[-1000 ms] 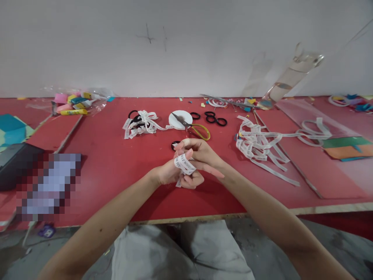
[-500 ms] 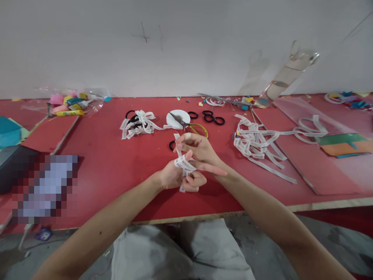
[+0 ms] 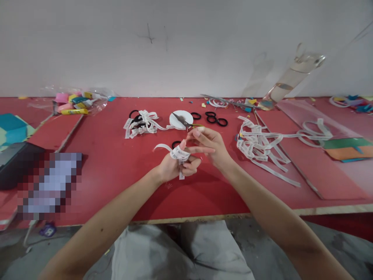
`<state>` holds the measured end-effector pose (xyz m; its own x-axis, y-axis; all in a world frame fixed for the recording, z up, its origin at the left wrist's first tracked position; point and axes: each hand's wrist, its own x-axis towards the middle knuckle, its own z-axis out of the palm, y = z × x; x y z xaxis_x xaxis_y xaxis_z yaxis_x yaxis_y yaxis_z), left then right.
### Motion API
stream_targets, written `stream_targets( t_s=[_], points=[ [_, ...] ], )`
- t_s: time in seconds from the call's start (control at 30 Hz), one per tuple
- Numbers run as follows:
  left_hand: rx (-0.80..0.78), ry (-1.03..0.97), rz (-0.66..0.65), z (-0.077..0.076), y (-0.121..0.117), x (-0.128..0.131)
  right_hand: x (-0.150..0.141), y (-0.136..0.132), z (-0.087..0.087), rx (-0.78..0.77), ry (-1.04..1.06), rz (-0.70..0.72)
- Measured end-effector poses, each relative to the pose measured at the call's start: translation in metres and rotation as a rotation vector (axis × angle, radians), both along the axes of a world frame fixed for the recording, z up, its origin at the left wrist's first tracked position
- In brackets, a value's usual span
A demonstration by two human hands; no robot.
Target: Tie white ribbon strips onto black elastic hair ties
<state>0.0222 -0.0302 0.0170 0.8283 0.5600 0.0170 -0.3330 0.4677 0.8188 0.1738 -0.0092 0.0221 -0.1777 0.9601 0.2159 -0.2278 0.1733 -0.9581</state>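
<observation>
The left hand (image 3: 171, 166) pinches looped printed ribbon (image 3: 178, 155) — light, limp, best held at the crossing; the right hand (image 3: 210, 146), at three o'clock, fingers loosely spread — holds nothing clearly.

A plain grey-white wall (image 3: 87, 46) runs across the back, bare but for a few thin dark scratch marks (image 3: 149, 35). Against it stands a long red table (image 3: 105, 163) with a pale wooden front edge (image 3: 320, 210) and thin seams where its boards meet. Below the edge, a grey, dusty floor (image 3: 335, 237) shows. The light is soft and even, casting faint shadows on the wall.
</observation>
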Motion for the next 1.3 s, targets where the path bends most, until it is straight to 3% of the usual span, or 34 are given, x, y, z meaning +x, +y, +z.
stream_targets(
  t_s=[0.1, 0.23, 0.3, 0.43, 0.7, 1.0, 1.3],
  points=[
    [-0.034, -0.011, 0.155, -0.004, 0.004, 0.002, 0.005, 0.000, 0.001, 0.176, -0.101, -0.077],
    [-0.108, 0.002, 0.401, -0.009, 0.007, 0.008, 0.000, -0.009, 0.004, 0.483, -0.398, -0.119],
    [-0.117, 0.026, 0.502, -0.010, 0.008, 0.009, -0.006, -0.015, 0.003, 0.556, -0.472, -0.155],
    [-0.063, 0.069, 0.650, -0.012, 0.007, 0.010, -0.014, -0.020, -0.002, 0.571, -0.469, -0.199],
    [0.122, 0.143, 0.815, -0.013, 0.005, 0.008, -0.017, -0.023, -0.003, 0.615, -0.466, -0.173],
    [0.233, 0.222, 0.846, -0.015, 0.007, 0.003, -0.015, -0.023, -0.008, 0.452, -0.280, -0.053],
    [0.330, 0.364, 0.993, -0.010, 0.004, 0.003, -0.015, -0.023, -0.007, 0.512, -0.291, -0.031]
  ],
)
